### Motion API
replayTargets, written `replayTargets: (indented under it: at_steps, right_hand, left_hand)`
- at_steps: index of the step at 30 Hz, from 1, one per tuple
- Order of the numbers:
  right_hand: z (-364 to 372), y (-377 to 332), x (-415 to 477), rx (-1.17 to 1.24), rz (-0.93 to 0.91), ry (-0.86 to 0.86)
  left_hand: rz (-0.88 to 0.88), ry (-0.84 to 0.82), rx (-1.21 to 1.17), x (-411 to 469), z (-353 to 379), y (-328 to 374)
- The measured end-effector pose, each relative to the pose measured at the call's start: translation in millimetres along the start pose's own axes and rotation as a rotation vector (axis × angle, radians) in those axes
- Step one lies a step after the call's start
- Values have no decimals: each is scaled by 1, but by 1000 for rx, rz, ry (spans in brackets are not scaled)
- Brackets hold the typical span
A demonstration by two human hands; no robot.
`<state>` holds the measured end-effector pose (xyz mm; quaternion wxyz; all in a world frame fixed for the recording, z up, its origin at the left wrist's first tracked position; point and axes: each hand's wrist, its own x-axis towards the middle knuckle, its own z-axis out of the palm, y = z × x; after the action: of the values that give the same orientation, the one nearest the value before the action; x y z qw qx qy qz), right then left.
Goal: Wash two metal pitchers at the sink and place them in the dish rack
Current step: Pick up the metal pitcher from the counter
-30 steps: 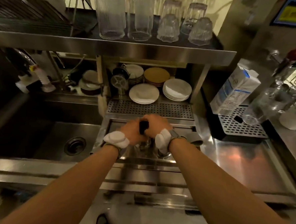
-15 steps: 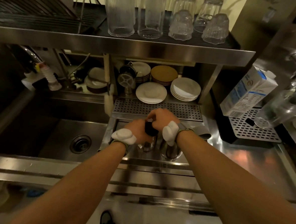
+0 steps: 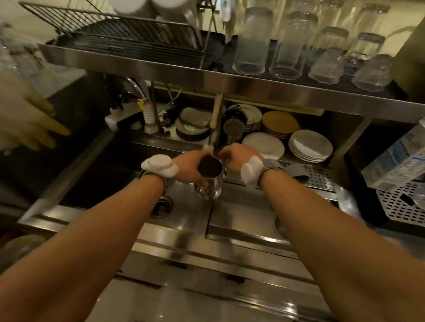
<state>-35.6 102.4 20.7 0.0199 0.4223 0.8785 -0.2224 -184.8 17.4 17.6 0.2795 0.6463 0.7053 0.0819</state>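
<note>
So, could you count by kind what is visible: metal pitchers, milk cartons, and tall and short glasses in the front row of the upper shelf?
Metal pitcher, gripped by the left hand: 1
Milk carton: 1
Tall glasses, front row: 2
Short glasses, front row: 2
Total: 6

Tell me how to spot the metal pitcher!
Find the big steel sink below the shelf of glasses. At its right edge, the left hand grips the pitcher. It is the only shiny metal cup in a hand, dark inside, unlike the clear glasses and flat plates.
</note>
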Motion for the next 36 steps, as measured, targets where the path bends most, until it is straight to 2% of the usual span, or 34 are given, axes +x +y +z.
replayTargets:
  at_steps: [5,8,13,19,31,36]
  right_hand:
    - [25,-81,40,29,49,-32]
    - [41,-105,50,46,92,-103]
    - [80,-140,75,166,260,-96]
    - [95,-144,87,318,417,-28]
    - [95,-128,142,334,364,-20]
    - [102,-126,162,386,382,-22]
  left_hand:
    - [19,-50,-8,-24,-44,-79]
    - [21,-115,14,-28,-51,-109]
    - [-59,-51,21,-31,-61,-166]
    - [-96,43,27,-31,-78,-196]
    - [-169,275,76,23,-114,-211]
    - [-191,341,194,63,-135,-226]
